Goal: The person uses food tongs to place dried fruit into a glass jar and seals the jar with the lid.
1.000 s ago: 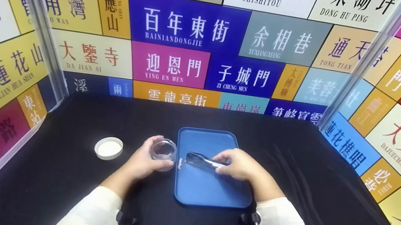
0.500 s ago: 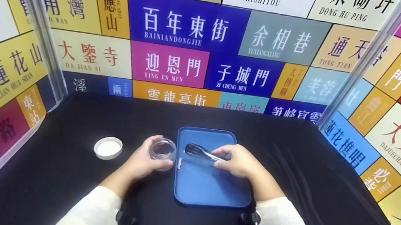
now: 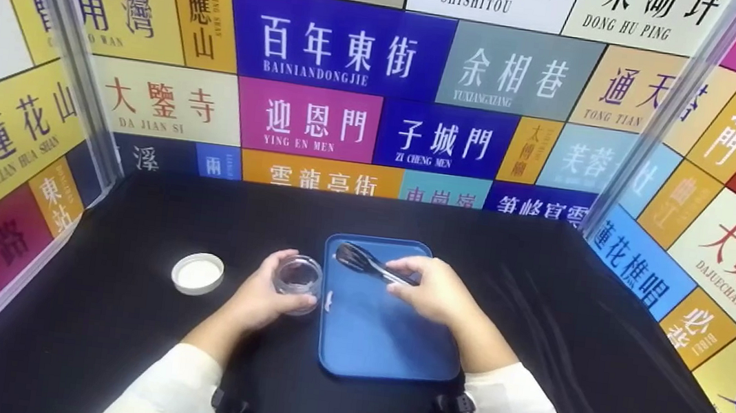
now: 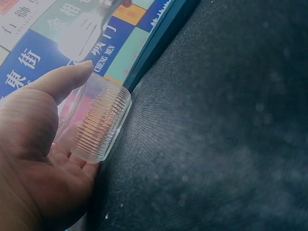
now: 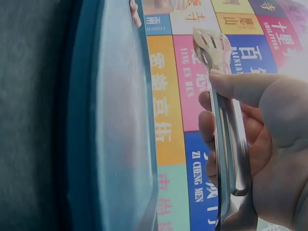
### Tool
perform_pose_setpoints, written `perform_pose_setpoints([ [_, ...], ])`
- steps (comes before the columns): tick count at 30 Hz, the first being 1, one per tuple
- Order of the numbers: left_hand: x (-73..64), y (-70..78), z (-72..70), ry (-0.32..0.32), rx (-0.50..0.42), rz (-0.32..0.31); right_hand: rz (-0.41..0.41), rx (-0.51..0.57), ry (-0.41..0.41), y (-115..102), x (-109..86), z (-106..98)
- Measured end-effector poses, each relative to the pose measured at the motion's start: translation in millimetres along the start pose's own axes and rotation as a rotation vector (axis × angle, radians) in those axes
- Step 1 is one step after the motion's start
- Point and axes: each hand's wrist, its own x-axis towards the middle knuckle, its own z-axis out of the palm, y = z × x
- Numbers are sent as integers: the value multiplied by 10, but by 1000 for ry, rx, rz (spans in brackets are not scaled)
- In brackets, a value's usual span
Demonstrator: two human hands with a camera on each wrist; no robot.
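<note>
My left hand point(image 3: 271, 296) grips a clear ribbed jar point(image 3: 298, 276), thumb on the near side and fingers round the far side. The jar is open at the top and stands left of a blue tray point(image 3: 386, 347). My right hand point(image 3: 428, 288) holds metal tongs point(image 3: 368, 263) over the upper part of the tray, their slotted tips pointing left. Something pinkish shows beside the tips in the right wrist view; I cannot tell whether they pinch it. A small pale pink piece point(image 3: 329, 301) lies along the tray's left edge, near the jar.
A white round lid point(image 3: 197, 273) lies on the black cloth point(image 3: 138, 340), left of my left hand. Panels with street-name signs point(image 3: 338, 44) enclose the back and both sides of the table.
My right hand has moved the tongs away from me, from the middle of the tray toward its far left corner. The left hand and jar have stayed in place.
</note>
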Motion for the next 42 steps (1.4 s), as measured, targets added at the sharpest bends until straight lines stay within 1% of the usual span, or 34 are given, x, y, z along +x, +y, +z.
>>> perform_pose_setpoints([
  [5,0,-4,-1,1,-2,1,-15,14,26,-102,-27,25],
  [9,6,-10,1,0,-9,14,-7,9,34,-178,-53,46],
  [17,-1,-2,-3,-1,-1,8,24,18,39,-286,-85,102],
  [20,-2,3,-5,0,8,3,6,21,49,-311,-88,139],
  [30,-2,6,3,2,-8,20,-133,17,67,-381,-121,233],
  [34,1,11,7,-2,-28,28,-150,23,66,-393,-125,264],
  [39,3,17,8,-12,-53,33,-166,13,46,-410,-132,301],
  [42,4,18,5,-9,-44,27,-161,6,39,-418,-137,313],
])
